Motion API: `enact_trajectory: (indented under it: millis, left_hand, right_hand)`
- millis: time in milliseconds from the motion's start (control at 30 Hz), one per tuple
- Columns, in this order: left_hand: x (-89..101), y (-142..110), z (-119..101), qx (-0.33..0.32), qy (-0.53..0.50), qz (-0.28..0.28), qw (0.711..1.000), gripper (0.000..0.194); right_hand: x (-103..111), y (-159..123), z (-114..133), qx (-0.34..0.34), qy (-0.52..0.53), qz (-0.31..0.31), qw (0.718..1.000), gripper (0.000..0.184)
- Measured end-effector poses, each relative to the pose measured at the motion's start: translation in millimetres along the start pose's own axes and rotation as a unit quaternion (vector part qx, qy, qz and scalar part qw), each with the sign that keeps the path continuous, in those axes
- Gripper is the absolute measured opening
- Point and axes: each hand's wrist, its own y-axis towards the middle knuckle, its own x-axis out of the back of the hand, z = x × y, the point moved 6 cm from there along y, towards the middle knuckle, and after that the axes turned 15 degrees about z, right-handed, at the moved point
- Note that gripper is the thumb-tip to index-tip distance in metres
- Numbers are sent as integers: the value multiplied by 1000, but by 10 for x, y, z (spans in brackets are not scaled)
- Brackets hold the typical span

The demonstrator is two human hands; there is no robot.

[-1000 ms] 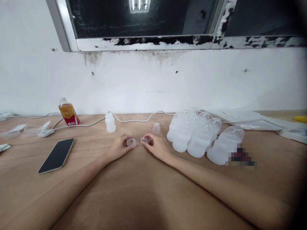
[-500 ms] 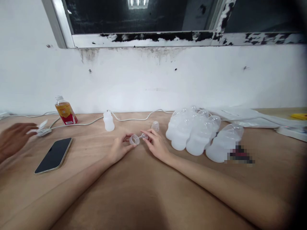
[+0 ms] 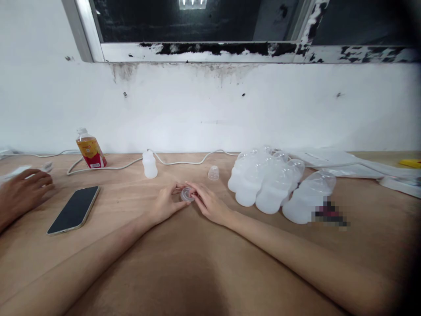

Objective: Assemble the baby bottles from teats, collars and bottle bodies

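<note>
My left hand pinches the rim of a clear plastic bottle collar between thumb and fingers, just above the table. My right hand is closed at the collar's right side, its fingertips at the opening around a small clear bottle teat. Those fingers partly hide the teat, and how far it sits in the collar is unclear. Behind the hands, a clear domed cap stands on the table. A frosted baby bottle without a cap stands behind my left hand.
Several frosted baby bottles with clear caps crowd the right side. A phone lies at left, before a drink bottle. Another person's hand rests at the far left near white plastic. A white cable runs along the wall.
My right hand has brought the teat left to the collar; the two were apart before. The other person's hand has moved with the white plastic, away from the cable end.
</note>
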Motion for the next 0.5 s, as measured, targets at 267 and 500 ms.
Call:
enact_trajectory:
  millis: [267, 500]
  left_hand:
    - [-3, -39, -248, -25, 140, 15, 990, 33]
    - [8, -8, -138, 47, 155, -8, 987, 25]
  right_hand:
    - [1, 23, -221, -104, 119, -13, 987, 35]
    - [-5, 30, -294, -145, 144, -6, 979, 22]
